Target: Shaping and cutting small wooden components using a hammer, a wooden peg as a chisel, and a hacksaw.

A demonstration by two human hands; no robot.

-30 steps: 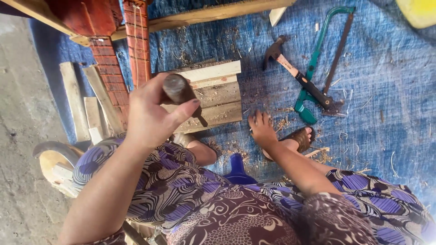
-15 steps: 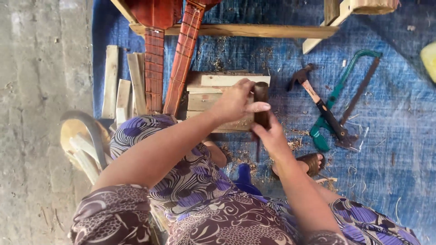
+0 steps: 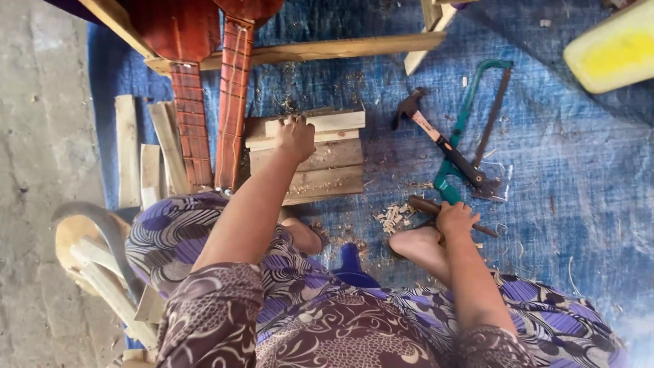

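Observation:
My left hand (image 3: 295,136) reaches forward onto a stack of pale wooden boards (image 3: 327,170) on the blue tarp, and its fingers curl over the far edge of the top board (image 3: 334,123). My right hand (image 3: 455,218) is low on the tarp beside my bare foot (image 3: 417,247). It is closed over a dark wood-handled tool (image 3: 421,205) whose thin metal end (image 3: 485,232) sticks out to the right. Pale wood chips (image 3: 392,217) lie just left of that tool.
A hammer (image 3: 426,126) and a green hacksaw (image 3: 470,133) lie right of the stack. Two red stringed-instrument necks (image 3: 231,102) lean in at the left, under a long plank (image 3: 306,51). Loose slats (image 3: 128,150), a wooden seat (image 3: 88,255) and a yellow container (image 3: 613,48) are around.
The dark-handled tool went from my raised left hand, through both hands, into my right hand, which lowered it to the tarp. My left hand moved forward onto the boards.

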